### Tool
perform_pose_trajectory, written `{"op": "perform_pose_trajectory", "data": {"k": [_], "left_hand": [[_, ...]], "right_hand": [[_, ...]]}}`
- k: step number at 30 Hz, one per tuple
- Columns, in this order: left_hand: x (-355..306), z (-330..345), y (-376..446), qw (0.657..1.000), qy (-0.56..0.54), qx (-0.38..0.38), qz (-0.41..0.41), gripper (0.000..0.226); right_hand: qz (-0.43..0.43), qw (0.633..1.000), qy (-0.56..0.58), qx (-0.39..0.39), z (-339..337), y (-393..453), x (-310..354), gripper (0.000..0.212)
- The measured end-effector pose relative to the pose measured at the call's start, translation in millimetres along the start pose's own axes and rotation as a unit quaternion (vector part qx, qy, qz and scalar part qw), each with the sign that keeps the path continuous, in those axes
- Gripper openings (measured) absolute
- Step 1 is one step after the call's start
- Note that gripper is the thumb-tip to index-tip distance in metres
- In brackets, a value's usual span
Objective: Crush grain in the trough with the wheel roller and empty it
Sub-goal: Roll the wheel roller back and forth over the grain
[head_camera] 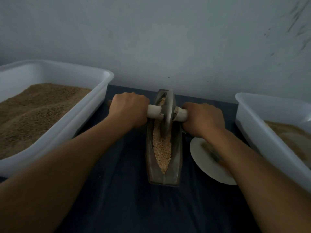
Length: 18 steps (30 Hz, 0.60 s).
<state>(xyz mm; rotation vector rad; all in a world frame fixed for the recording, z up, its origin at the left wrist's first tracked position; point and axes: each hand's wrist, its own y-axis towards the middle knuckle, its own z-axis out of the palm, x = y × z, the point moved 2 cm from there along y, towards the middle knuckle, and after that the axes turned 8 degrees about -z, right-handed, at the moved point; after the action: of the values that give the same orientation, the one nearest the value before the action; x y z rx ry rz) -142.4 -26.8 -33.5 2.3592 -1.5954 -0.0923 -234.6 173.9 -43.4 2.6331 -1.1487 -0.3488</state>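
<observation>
A narrow metal trough (pixel 176 167) lies lengthwise in the middle of the dark cloth, pointing away from me. Pale crushed grain (pixel 161 148) fills its groove. The metal wheel roller (pixel 168 113) stands upright in the far half of the trough, with a pale handle sticking out on each side. My left hand (pixel 129 110) grips the left handle (pixel 154 112). My right hand (pixel 202 118) grips the right handle (pixel 181 115). Both fists sit close against the wheel.
A white tub (pixel 70 130) of brown grain stands at the left. Another white tub (pixel 262 132) with paler grain stands at the right. A white plate (pixel 208 163) with a brush on it lies under my right forearm. A grey wall rises behind.
</observation>
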Motion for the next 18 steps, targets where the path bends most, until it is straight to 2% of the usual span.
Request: {"op": "perform_pose_trajectory", "data": {"k": [8,18], "left_hand": [[2.4,-6.4,-22.7,1.000,-0.003,0.027,0.008,0.027],[7.2,-15.3,-46.3,0.998,-0.005,0.053,0.033,0.027]], "right_hand": [[-0.005,0.999,-0.018,-0.048,-6.6,-31.2,10.8,0.019],[-0.022,0.998,-0.029,-0.053,-20.0,-60.6,21.7,0.021]]}}
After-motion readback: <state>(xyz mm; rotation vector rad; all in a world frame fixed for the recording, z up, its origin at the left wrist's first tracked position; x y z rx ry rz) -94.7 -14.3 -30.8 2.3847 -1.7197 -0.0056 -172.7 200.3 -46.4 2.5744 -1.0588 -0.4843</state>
